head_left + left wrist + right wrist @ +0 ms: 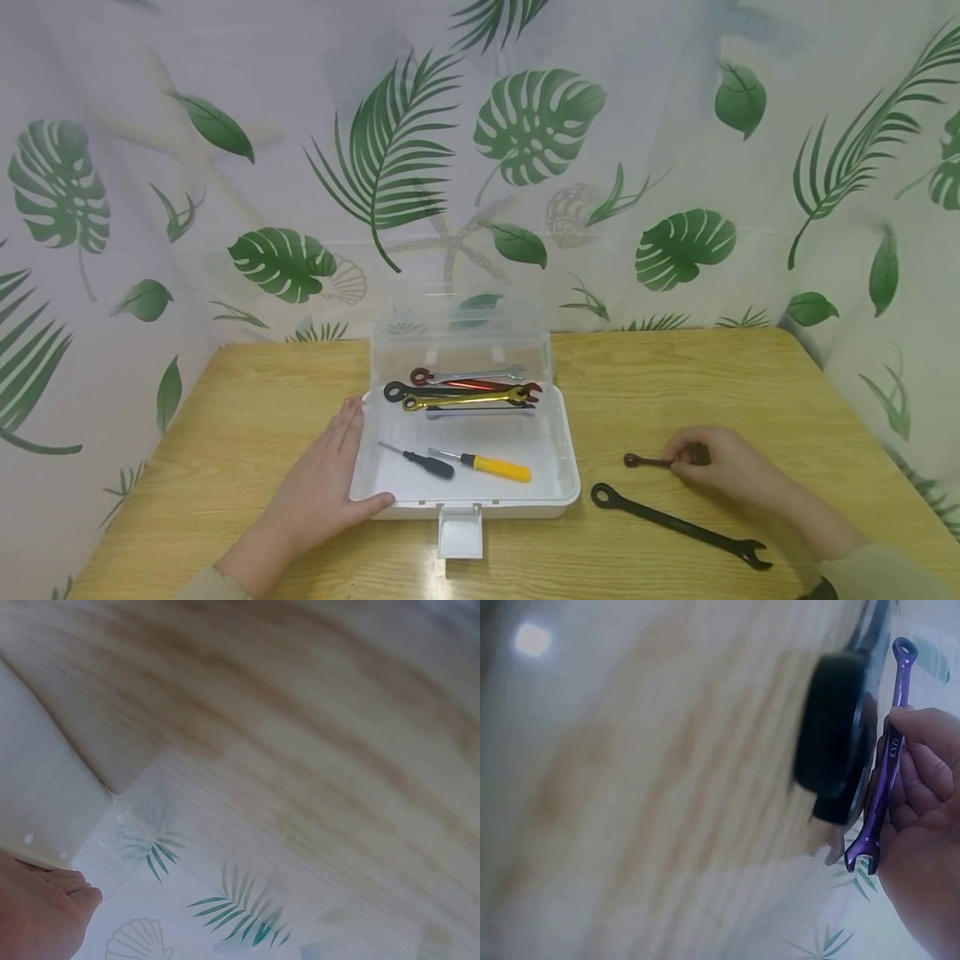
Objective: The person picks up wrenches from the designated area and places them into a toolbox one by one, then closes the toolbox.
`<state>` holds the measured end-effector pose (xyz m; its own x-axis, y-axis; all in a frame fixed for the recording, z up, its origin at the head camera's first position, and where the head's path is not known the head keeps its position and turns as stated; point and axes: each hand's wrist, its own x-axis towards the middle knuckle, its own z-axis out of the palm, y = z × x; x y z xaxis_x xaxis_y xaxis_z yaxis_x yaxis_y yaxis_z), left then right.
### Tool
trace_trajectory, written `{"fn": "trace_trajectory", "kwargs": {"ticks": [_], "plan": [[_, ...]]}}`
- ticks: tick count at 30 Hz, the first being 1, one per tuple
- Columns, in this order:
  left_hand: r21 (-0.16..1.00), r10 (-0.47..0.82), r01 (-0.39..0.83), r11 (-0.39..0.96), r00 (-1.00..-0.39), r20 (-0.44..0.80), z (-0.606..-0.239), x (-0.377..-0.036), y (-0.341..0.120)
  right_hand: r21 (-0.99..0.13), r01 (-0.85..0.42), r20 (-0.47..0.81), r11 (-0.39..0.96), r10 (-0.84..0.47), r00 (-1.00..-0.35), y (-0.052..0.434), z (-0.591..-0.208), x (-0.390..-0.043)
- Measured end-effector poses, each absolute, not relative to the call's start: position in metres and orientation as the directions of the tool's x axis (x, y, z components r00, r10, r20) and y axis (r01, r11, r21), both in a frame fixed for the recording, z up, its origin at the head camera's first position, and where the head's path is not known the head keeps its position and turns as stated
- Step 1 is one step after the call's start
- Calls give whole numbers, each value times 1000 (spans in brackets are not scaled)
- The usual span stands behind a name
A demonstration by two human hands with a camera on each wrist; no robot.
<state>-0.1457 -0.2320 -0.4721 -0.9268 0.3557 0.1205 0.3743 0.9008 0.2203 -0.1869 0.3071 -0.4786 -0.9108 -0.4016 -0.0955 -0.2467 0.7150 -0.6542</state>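
My right hand [723,467] pinches a small purple combination wrench [889,769] between thumb and fingers, its ring end pointing left, low over the table right of the box. Just in front of that hand lies a large black combination wrench [675,525]. With straight fingers along its left side and thumb over the front corner, my left hand [322,475] rests on a white plastic toolbox [573,475]. Inside lie a black screwdriver [437,466], a yellow-handled screwdriver [502,469] and, toward the back, several wrenches, among them a gold wrench [465,402] and a silver wrench [480,375].
The toolbox's clear lid [461,333] stands open at the back. A white latch [460,537] hangs down from its front edge. Everything stands on a wooden table [262,375], with a leaf-patterned curtain [420,292] behind it and at both sides.
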Motion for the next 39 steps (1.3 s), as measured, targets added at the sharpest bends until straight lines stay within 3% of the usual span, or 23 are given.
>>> {"fn": "trace_trajectory", "kwargs": {"ticks": [16,26,39], "plan": [[213,365,385,898,-922,129,-471,-148,-231,-659,-213,-83,722,-351,-933,302,-471,-192],[216,353,369,904,-929,108,-473,-148,-230,-611,-331,17,719,-407,-913,294,-457,-202],[205,365,391,897,-918,152,-472,-145,-232,-614,-334,37,716,-396,-917,283,-439,-213]]}}
